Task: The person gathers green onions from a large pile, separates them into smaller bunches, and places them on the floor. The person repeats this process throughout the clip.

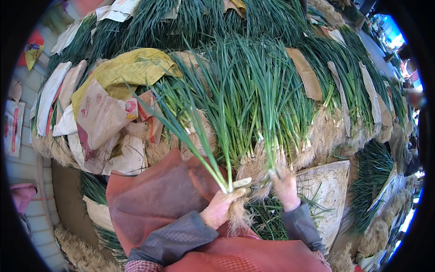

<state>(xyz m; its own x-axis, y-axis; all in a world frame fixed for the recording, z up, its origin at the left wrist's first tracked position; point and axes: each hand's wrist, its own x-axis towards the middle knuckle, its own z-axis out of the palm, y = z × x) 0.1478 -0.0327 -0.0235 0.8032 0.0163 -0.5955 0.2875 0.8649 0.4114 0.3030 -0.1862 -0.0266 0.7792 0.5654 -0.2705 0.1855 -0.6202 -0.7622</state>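
My left hand (pixel 222 207) is closed around a few green onions (pixel 225 163) near their white bases, with the pale roots (pixel 240 217) hanging below it. A pale, flat piece (pixel 242 183), perhaps a blade or handle, sticks out over the thumb; I cannot tell which. My right hand (pixel 285 185) is slightly blurred at the root end of more green onions (pixel 270 142), its fingers around their lower stems. Just ahead of both hands lies a long row of green onions (pixel 234 102), roots towards me. A red plastic apron (pixel 163 200) covers my lap.
Printed paper sacks (pixel 102 119) and a yellow woven sack (pixel 136 66) cover onions at left. Brown cardboard (pixel 306 74) lies on the row. A dirty white sheet (pixel 326 190) lies right of my right hand, with loose green leaves (pixel 268 217) beside it. More onions (pixel 370 180) lie at right.
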